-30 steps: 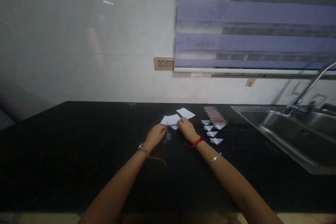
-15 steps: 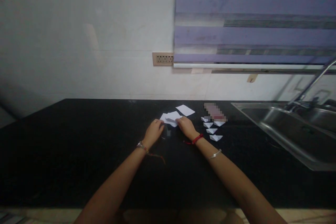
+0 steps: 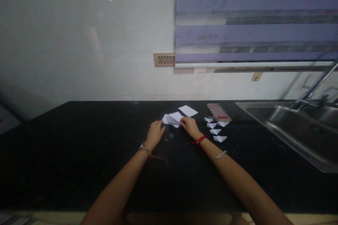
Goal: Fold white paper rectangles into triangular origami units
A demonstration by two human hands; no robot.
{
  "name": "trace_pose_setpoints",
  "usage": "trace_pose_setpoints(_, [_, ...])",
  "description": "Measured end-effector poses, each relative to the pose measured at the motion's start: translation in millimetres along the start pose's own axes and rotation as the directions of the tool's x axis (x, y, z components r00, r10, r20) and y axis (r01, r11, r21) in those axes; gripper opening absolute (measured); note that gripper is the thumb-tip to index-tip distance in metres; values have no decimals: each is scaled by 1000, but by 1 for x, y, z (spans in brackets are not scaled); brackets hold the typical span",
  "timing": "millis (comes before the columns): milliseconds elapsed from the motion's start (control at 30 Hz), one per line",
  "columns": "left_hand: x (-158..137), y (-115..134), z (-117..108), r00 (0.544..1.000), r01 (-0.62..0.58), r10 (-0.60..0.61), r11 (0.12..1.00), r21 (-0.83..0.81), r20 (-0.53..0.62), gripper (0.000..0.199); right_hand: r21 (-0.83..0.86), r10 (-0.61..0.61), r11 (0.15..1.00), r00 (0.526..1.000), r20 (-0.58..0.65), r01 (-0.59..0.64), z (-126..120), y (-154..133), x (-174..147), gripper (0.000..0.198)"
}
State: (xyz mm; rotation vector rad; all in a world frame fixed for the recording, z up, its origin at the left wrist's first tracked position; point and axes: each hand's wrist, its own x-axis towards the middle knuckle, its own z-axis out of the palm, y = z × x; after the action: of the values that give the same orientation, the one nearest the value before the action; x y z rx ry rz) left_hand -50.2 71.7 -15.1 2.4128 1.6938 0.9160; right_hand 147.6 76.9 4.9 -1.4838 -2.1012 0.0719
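A partly folded sheet of white paper [image 3: 174, 118] lies on the black countertop between my hands, one flap raised. My left hand [image 3: 155, 133] has its fingertips closed on the paper's left edge. With thumb and fingers pinched, my right hand [image 3: 189, 126] holds the right side of the same paper. Behind it lies a flat white paper sheet [image 3: 188, 110]. Several small folded paper boats [image 3: 220, 139] sit to the right of my right hand, in a loose cluster beside a blurred-out pinkish rectangular object [image 3: 218, 111].
On the right a steel sink [image 3: 287, 130] with a faucet [image 3: 313, 89] is set into the black countertop [image 3: 79, 161]. A tiled wall rises behind, with a socket panel [image 3: 164, 59] and a striped purple blind [image 3: 253, 17].
The paper's flap stands up more, and my right hand has shifted slightly right along its edge. My left hand stays almost in place. The view has turned a little.
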Motion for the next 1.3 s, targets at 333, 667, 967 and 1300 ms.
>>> trace_pose_setpoints(333, [-2, 4, -3, 999, -18, 19, 999, -27, 36, 27, 352, 123, 934, 983, -134, -69, 9, 8, 1, 9])
trace_pose_setpoints(667, [4, 17, -19, 983, 164, -180, 803, -572, 30, 33, 648, 279, 752, 948, -151, -118, -12, -18, 0, 17])
trace_pose_setpoints(967, [-3, 34, -54, 871, 428, -2, 494, -756, 492, 41, 604, 158, 751, 961, 228, -267, -36, -15, -25, 41])
trace_pose_setpoints(1300, [-14, 35, -18, 910, 229, 52, 767, -600, 412, 12, 510, -40, 848, 941, 335, -145, -41, -2, -63, 34])
